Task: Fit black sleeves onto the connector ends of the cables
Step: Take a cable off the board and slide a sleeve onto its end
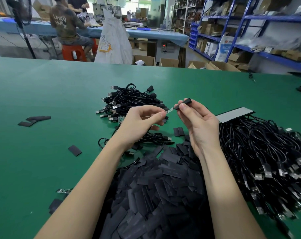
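Note:
My left hand [143, 120] pinches a small green circuit-board connector end [169, 110] of a black cable [153, 138] that trails down under the hand. My right hand [198, 121] pinches a black sleeve [183, 102] between thumb and forefinger, its open mouth right at the tip of the connector. Both are held above the green table [60, 104]. A big heap of flat black sleeves [163, 183] lies below my forearms.
A pile of black USB cables [129, 100] sits behind my hands; a larger bundle of cables [266, 157] lies at right beside a grey corrugated sheet [236, 113]. Loose sleeves [34, 120] and a small board [64, 190] lie left. A person sits at a far bench.

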{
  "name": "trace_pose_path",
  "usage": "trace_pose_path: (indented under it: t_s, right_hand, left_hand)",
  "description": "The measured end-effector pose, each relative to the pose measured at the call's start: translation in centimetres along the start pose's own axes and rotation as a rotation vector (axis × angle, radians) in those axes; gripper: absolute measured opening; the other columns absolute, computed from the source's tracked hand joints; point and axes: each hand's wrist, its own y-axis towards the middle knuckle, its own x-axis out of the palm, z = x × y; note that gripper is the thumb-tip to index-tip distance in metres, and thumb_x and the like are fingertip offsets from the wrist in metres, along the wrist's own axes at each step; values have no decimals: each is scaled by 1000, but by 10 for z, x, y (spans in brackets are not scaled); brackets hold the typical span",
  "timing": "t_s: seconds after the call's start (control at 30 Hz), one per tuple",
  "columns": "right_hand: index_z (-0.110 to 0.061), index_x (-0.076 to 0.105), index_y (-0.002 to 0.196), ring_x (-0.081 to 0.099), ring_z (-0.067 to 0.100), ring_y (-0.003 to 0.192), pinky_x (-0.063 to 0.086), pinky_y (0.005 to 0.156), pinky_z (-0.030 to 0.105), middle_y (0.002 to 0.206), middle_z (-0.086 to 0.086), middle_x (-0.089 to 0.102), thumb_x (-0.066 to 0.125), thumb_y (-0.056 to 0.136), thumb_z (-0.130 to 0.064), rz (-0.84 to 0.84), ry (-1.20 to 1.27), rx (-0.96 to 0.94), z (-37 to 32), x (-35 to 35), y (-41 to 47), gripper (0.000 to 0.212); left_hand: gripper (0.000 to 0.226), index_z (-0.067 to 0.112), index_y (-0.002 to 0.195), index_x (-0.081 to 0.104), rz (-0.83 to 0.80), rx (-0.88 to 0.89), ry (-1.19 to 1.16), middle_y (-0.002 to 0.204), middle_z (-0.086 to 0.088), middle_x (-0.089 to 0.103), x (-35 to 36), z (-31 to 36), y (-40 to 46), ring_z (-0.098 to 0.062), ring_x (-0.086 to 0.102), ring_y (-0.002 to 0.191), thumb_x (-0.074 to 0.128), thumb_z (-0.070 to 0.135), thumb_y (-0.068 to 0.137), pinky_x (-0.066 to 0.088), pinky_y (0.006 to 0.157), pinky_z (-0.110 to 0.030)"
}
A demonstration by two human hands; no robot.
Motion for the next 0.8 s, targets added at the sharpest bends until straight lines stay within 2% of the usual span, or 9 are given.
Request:
trace_pose_path:
  t_s: [0.37, 0.57, 0.7, 0.8]
  right_hand:
    - [-2, 72, 104, 74, 18, 92, 58, 83, 24, 95, 12, 78, 75, 83, 4, 23, -34, -1, 2, 3, -2, 21]
    - [-3, 72, 102, 74, 18, 93, 57, 81, 21, 95, 10, 78, 70, 88, 4, -2, 59, 104, 4, 3, -1, 16]
    - [-5, 73, 96, 73, 19, 97, 57, 80, 21, 97, 12, 76, 70, 88, 3, 7, 107, 173, 4, 5, -2, 11]
    - [-3, 73, 98, 72, 20, 99, 57, 80, 21, 101, 13, 75, 71, 87, 2, 15, 113, 208, 3, 4, -2, 11]
  left_hand:
    - [9, 14, 98, 79, -8, 13, -6, 92, -9, 77, 3, -2, 0, -14, 71, 81, 72, 20, 94, 56, 71, -23]
    - [11, 13, 101, 78, -17, 20, 13, 92, -6, 77, 1, -1, 0, -13, 72, 82, 71, 18, 95, 55, 72, -21]
    - [18, 7, 110, 71, -55, -6, -30, 89, -7, 75, 0, 2, -1, -13, 70, 81, 72, 6, 92, 56, 76, -23]
    - [15, 5, 103, 68, -52, -15, -63, 85, -9, 71, -3, 3, -1, -16, 68, 79, 72, 0, 89, 58, 81, -28]
